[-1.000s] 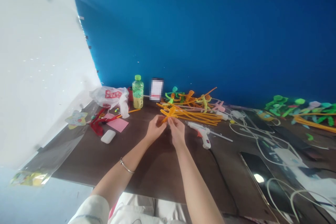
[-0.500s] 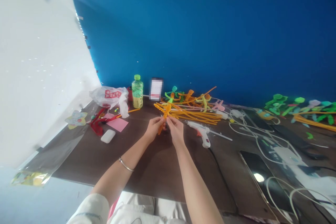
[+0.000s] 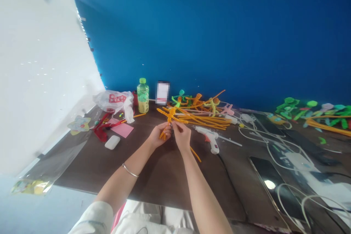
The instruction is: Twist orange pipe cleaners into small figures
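Note:
Over the middle of the table, an orange pipe-cleaner figure [image 3: 172,112] stands upright with two arms spread out and legs hanging down. My left hand [image 3: 158,136] is closed around its lower part. Just right of it, my right hand [image 3: 182,136] pinches an orange pipe cleaner [image 3: 195,154] at the figure's middle, and its free end sticks out beyond my right wrist. The fingers partly hide where the two meet. Behind the hands lies a bundle of orange pipe cleaners [image 3: 211,121].
A white glue gun [image 3: 212,140] lies right of my hands, its cord running forward. Left are a white case [image 3: 112,142], pink paper [image 3: 123,128] and red-handled tool [image 3: 101,129]. A drink bottle [image 3: 143,97] stands behind. A phone [image 3: 274,186] and tangled cables lie right.
The figure has turned so both its arms now show, spread sideways. An orange pipe cleaner end now shows past my right wrist. My right hand's fingers have shifted on the figure.

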A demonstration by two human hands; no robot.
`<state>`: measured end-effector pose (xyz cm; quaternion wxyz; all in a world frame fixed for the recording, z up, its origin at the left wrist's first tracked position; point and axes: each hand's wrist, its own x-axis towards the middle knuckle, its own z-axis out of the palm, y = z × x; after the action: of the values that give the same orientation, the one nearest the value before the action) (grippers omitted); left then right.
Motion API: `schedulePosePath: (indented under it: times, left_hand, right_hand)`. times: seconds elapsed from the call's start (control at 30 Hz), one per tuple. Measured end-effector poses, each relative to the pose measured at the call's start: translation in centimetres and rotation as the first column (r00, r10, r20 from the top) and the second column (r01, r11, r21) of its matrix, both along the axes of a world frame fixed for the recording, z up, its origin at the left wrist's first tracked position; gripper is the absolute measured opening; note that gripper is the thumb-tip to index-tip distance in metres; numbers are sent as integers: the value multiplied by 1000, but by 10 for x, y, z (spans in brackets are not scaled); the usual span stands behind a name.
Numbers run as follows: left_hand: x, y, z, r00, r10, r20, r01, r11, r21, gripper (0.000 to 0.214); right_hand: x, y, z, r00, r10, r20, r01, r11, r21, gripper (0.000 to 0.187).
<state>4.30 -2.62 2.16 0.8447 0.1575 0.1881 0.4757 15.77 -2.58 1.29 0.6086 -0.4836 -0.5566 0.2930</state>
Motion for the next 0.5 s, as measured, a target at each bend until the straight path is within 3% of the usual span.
schedulePosePath:
  times: [0.1, 0.23, 0.4, 0.5]
  left_hand:
    - [-3, -1, 0, 997, -37, 61, 40, 998, -47, 12]
    - [-6, -1, -3, 989, -58, 139, 68, 995, -68, 12]
    - [-10, -1, -7, 984, -119, 131, 133, 986, -100, 15]
    - [-12, -2, -8, 974, -201, 101, 212, 970, -116, 20]
  right_hand:
    - [0, -1, 1, 1000, 18, 7, -18, 1000, -2, 26]
    - [2, 2, -1, 985, 149, -83, -157, 983, -96, 29]
    - [3, 3, -3, 875, 370, -311, -435, 884, -170, 34]
    - [3, 0, -1, 814, 451, -365, -535, 828, -169, 36]
